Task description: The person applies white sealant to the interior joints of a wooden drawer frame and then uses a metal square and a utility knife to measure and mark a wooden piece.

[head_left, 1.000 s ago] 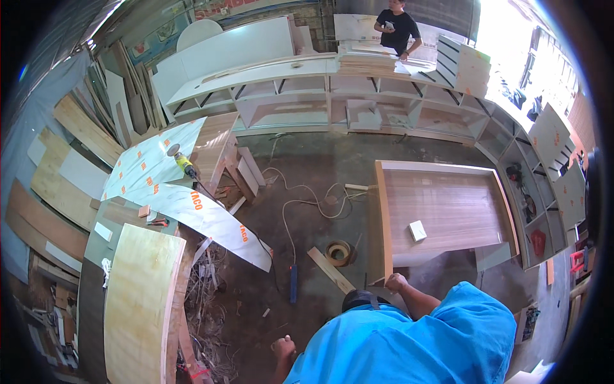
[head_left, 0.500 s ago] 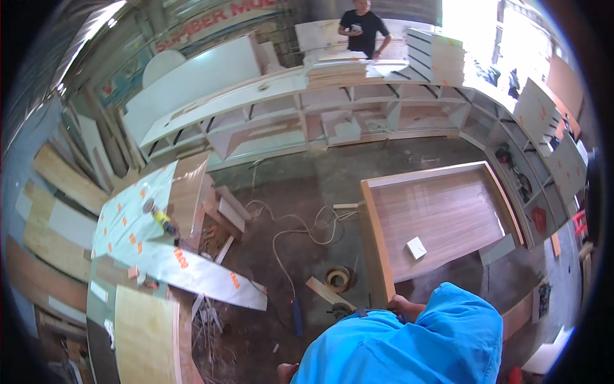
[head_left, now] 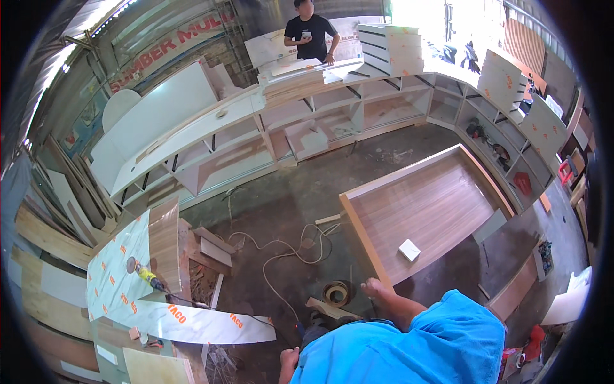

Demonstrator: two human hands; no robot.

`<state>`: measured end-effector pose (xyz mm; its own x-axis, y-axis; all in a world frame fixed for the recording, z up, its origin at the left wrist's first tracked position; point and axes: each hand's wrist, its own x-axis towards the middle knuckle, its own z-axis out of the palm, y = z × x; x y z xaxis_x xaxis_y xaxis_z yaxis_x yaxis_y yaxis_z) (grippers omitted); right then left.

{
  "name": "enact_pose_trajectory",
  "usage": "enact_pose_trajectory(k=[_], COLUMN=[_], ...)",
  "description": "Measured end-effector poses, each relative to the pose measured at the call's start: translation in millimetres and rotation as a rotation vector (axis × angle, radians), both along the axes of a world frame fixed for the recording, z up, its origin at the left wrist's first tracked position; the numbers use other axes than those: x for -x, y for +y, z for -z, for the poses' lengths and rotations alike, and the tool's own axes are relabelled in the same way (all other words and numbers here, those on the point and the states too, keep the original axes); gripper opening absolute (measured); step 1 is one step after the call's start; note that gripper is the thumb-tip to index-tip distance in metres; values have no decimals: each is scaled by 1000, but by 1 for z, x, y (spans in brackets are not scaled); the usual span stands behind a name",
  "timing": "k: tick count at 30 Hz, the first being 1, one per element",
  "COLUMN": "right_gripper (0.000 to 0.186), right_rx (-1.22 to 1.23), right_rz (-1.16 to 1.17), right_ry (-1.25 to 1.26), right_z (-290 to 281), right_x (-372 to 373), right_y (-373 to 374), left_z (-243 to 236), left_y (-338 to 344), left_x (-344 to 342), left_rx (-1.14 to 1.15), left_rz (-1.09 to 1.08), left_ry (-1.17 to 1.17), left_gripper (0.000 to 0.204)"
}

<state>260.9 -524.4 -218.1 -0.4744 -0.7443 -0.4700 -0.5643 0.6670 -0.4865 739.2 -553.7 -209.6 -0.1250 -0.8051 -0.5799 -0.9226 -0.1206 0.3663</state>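
My right hand (head_left: 372,288) is at the near left corner of a wood-grain panel (head_left: 428,211) with a raised light-wood frame. Its fingers look curled; whether they grip the frame or something small cannot be made out. My left hand (head_left: 289,358) hangs low beside my blue shirt, fingers closed, and what they hold, if anything, is hidden. Just beyond that hand the end of a blue corded tool (head_left: 300,329) shows, mostly covered by my body. A roll of brown edging tape (head_left: 336,294) lies on the floor between my hands. On the panel sits a small white block (head_left: 409,249).
A marble-patterned board (head_left: 192,322) lies at left, with a yellow-green angle grinder (head_left: 147,276) farther back on it. A pale cord (head_left: 281,257) loops across the floor. White open cabinets (head_left: 230,160) line the back. A person in black (head_left: 311,35) stands behind them.
My view has shifted, moving the surroundings leftward. My right hand has moved left off the frame's corner, with more forearm showing. My left hand has risen farther into view.
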Motion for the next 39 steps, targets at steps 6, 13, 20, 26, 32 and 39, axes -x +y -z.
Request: enact_pose_trajectory(k=[6,13,20,26,32,39], right_gripper=[23,13,27,28,18,20], right_rx=[-180,202,-92,712,880,-205], right_rz=[-600,-497,-969,-1012,-979,-127], right_ry=[230,-56,579,687,621,77], right_z=[47,20,-16,-176,-146,45], right_x=[7,-22,-63,-123,-112,-7], right_y=[84,103,-147,-332,-332,-72], left_z=[-3,-1,-1,-35,-9,11], left_y=[-68,-125,-246,-305,-232,-184], left_x=[0,-56,-72,-35,-53,-99], left_rx=[50,-99,-145,22,-77,-202], left_rz=[208,233,100,-403,-186,95], left_ry=[26,8,69,642,632,137], left_gripper=[57,54,51,35,29,32])
